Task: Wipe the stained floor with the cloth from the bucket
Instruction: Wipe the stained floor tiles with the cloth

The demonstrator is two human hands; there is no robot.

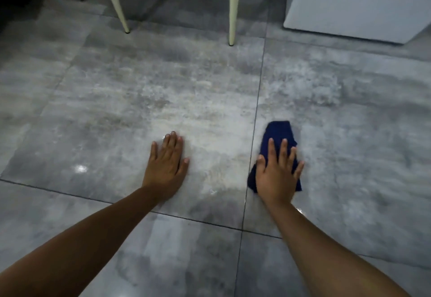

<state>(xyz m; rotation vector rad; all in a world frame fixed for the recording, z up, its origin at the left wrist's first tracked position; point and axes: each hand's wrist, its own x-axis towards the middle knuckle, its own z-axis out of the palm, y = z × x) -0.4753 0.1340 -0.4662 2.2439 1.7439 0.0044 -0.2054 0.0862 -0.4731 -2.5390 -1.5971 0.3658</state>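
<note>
My right hand point(277, 175), fingers flat, presses and half hides the blue cloth point(278, 133); my left hand point(166, 168) lies flat on the blurred floor point(140, 101).

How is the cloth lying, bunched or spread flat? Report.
Bunched: the cloth lies in a narrow crumpled strip under the right hand.

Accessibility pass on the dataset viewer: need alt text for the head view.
A person's right hand presses a dark blue cloth flat on a grey tiled floor, while the left hand lies flat on the tile beside it. Two cream tapered legs and a white cabinet stand beyond.
</note>
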